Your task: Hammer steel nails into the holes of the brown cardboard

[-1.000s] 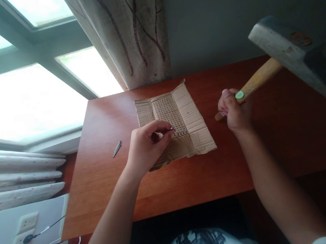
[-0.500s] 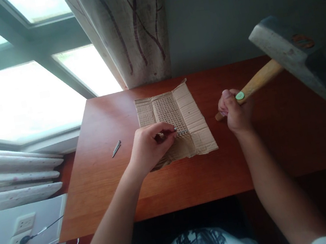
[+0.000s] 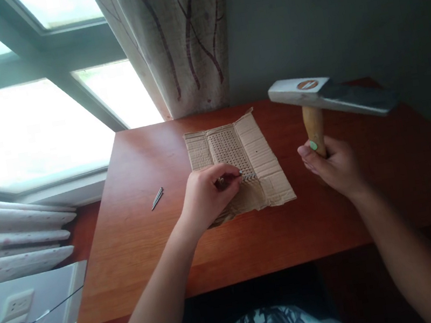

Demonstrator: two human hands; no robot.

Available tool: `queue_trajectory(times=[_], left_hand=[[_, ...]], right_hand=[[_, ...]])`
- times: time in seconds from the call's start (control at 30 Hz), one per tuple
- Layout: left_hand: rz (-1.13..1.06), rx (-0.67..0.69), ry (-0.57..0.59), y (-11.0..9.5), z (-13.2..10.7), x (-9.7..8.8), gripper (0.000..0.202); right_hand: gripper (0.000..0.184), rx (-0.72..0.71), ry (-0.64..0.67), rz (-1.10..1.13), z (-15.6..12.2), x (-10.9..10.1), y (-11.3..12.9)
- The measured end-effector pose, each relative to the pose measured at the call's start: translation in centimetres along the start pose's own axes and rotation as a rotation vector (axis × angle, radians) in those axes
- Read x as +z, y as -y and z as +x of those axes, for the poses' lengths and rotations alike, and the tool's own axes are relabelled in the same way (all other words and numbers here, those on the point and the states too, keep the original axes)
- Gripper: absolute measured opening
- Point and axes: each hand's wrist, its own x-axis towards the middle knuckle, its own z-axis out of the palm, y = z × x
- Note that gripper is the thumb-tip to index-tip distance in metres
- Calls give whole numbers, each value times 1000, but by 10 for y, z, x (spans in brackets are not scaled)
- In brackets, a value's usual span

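My right hand (image 3: 337,167) is wrapped round the wooden handle of a hammer (image 3: 313,118). The hammer stands raised above the table, its long steel head lying nearly level on top. Over a flattened piece of cardboard (image 3: 266,156), my left hand (image 3: 210,192) pinches a nail between thumb and fingertips; only its small tip end by the fingers shows. Beneath those fingers lies a panel of small holes (image 3: 230,148) on the cardboard. Along its near edge a row of small shiny metal points or heads can be seen. A few loose nails (image 3: 157,198) lie left of my left hand.
The reddish wooden table (image 3: 131,251) ends in front of my body. A window (image 3: 22,132) and a patterned curtain (image 3: 180,41) stand behind it. Wall sockets (image 3: 15,321) with cables are at the lower left.
The hammer has swung from tilted far right to upright, its head lower and further left. My right hand has turned with it. My left hand keeps its pinch on the cardboard panel.
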Motion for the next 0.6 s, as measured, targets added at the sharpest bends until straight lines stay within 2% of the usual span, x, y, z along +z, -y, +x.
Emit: queue_trajectory(times=[0.17,0.23,0.3,0.43,0.6], left_hand=[[4,4,-9,2,-2,1,6],[20,3,-5,2,-2,1,6],[31,3,-1,2,-2,1,6],[24,10,2,2,-1,1,6],[28,30,2,2,-1,1,6]], right_hand=[[48,-92,317,-371,-12,-44,33],[46,-62,454,-466,-12,-55,49],[44,-43,538,-518,-11,-60,63],[47,-47,569,-548,-8,-60,80],[50,0,637,-576,-7,-56,85]])
